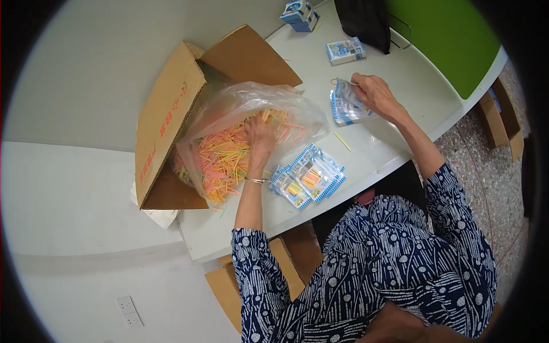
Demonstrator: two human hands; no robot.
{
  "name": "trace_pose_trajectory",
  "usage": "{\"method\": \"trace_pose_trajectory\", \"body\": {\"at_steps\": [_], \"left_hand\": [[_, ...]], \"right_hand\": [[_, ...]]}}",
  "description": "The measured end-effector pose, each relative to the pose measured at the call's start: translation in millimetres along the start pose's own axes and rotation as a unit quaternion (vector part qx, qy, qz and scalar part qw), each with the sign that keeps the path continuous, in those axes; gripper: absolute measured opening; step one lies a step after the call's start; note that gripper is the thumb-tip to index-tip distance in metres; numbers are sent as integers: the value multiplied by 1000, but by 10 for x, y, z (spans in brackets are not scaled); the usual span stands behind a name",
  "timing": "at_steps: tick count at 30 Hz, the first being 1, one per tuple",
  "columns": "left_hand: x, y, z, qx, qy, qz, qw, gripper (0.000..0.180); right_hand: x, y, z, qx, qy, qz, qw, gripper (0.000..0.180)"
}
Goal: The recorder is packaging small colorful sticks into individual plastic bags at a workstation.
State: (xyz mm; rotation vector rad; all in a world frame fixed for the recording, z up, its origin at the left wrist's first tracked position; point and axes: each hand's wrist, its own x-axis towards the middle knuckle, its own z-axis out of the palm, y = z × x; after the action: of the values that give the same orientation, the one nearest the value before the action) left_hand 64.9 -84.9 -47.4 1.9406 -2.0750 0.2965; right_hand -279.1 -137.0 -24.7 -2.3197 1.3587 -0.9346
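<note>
My left hand [261, 137] reaches into a clear plastic bag [306, 108] full of thin coloured sticks [220, 163], mostly orange, pink and yellow. Its fingertips are buried among the sticks, so their grip is hidden. My right hand [374, 94] is closed on the upper edge of a clear, blue-printed pouch [345, 91], over a stack of similar pouches [349, 112]. Nearer my body, several overlapping pouches [314, 174] lie with coloured sticks showing inside. A single yellow stick [342, 141] lies on the table between the two groups.
An open cardboard box [171, 126] holds the bag at the left of the white table [423, 114]. Farther back are a pack of blue-printed pouches [345, 51], small blue boxes [300, 16] and a black bag [366, 23]. More cardboard boxes [497, 117] stand below the table.
</note>
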Motion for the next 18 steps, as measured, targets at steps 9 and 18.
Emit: {"method": "trace_pose_trajectory", "body": {"at_steps": [9, 18], "left_hand": [[19, -119, -492, -545, -91, -258, 792, 22], [-32, -149, -344, -845, -51, -314, 430, 19]], "right_hand": [[-223, -455, -109, 398, -114, 109, 904, 20], [-187, -953, 450, 585, -218, 149, 767, 25]]}}
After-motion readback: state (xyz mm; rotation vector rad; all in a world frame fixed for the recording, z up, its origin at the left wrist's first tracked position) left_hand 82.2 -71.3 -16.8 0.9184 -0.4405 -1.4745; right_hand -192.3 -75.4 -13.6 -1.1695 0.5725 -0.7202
